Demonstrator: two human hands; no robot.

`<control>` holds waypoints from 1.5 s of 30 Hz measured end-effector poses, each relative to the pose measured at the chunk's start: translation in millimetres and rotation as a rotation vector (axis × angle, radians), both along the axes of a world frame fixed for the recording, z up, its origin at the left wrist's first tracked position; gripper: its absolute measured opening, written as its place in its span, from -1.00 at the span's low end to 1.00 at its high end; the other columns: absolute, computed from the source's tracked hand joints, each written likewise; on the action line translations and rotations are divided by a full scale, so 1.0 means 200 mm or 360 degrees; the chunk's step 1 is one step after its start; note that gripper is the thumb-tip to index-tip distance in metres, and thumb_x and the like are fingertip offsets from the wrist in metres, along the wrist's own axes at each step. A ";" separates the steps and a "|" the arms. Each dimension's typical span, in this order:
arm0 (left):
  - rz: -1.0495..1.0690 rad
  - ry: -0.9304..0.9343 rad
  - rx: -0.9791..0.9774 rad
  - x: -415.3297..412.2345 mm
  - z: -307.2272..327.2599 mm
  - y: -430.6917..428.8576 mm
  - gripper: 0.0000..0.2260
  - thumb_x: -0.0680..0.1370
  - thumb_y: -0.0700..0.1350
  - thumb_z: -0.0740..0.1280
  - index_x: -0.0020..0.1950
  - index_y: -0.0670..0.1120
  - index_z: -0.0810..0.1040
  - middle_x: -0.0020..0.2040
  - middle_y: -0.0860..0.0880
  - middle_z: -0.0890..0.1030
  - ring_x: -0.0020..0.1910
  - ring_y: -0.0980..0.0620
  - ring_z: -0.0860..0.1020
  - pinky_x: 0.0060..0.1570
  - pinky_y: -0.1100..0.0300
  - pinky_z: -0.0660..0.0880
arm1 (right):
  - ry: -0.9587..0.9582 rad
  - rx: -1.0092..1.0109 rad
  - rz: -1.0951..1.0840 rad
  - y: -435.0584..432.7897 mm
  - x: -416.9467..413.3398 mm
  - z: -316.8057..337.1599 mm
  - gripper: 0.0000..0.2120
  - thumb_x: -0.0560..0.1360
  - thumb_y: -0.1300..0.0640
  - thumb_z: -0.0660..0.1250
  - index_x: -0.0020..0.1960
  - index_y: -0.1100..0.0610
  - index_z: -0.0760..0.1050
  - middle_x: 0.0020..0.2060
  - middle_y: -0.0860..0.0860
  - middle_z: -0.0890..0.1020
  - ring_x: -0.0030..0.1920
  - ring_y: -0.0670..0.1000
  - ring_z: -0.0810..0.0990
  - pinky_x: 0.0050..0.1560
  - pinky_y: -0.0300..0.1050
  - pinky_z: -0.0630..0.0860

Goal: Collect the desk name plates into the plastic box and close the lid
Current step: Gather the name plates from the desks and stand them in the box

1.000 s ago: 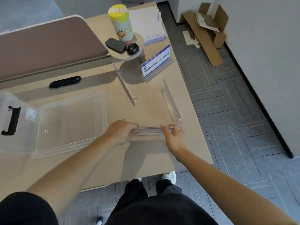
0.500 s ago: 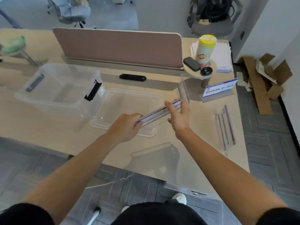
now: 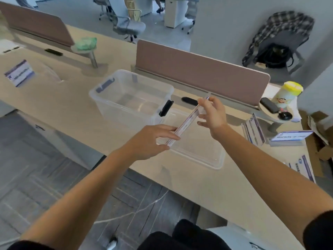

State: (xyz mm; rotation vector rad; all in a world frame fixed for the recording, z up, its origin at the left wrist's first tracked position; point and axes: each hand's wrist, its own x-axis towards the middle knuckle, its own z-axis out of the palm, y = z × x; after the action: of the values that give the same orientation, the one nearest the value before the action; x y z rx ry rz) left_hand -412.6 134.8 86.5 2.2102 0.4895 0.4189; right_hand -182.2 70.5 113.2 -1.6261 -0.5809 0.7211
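Observation:
I hold a clear acrylic name plate (image 3: 189, 120) edge-on in the air, above the lid. My left hand (image 3: 151, 139) grips its near end and my right hand (image 3: 212, 114) grips its far end. The clear plastic box (image 3: 111, 103) stands open just left of the plate, with black latches. Its transparent lid (image 3: 212, 159) lies flat on the desk under my hands. Other name plates stay on the desk: one leaning (image 3: 252, 130), one upright with a blue card (image 3: 290, 138), one near the right edge (image 3: 304, 168), and one far left (image 3: 19, 73).
A brown divider panel (image 3: 198, 71) runs behind the box. A small round shelf at right carries a yellow-lidded cup (image 3: 286, 94), a dark phone (image 3: 269, 105) and a black mouse (image 3: 284, 115). Cardboard lies on the floor at far right. The desk's front edge is near my legs.
Both hands lifted the name plate off the desk and carried it left toward the box. My view swung left, bringing the box and more of the desk into sight.

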 end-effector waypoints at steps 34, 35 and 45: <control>0.0395 0.0644 0.0244 -0.49 -0.46 2.31 -0.38 0.47 0.22 0.40 0.48 0.09 0.33 0.50 -0.04 0.22 0.48 -0.07 0.06 0.43 -0.03 0.21 | 0.0266 -0.0121 0.0059 1.98 -0.38 -0.36 -0.41 0.34 -0.02 0.34 0.36 -0.07 0.37 -0.01 -0.10 0.52 -0.09 0.07 0.53 -0.03 0.08 0.54; 0.0411 0.0672 0.0225 -0.48 -0.49 2.37 -0.37 0.46 0.24 0.38 0.48 0.11 0.32 0.50 -0.06 0.22 0.48 -0.09 0.06 0.42 -0.05 0.22 | 0.0288 -0.0130 0.0031 2.01 -0.39 -0.39 -0.41 0.34 0.00 0.35 0.36 -0.05 0.38 -0.02 -0.09 0.52 -0.09 0.08 0.52 -0.04 0.08 0.53; 0.0570 0.0855 0.0137 -0.35 -0.77 2.61 -0.35 0.33 0.43 0.11 0.42 0.41 0.16 0.50 0.00 0.28 0.48 -0.16 0.16 0.46 -0.08 0.07 | 0.0392 -0.0315 0.0136 2.28 -0.36 -0.82 -0.45 0.26 -0.01 0.45 0.24 -0.12 0.45 0.18 -0.06 0.49 0.01 0.01 0.54 0.05 0.14 0.50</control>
State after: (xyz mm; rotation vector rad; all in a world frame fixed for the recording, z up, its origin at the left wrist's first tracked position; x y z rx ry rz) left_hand -482.7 657.2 -66.9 2.3129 1.1835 0.0160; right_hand -254.2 527.1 -51.3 -1.6684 -0.4124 1.0527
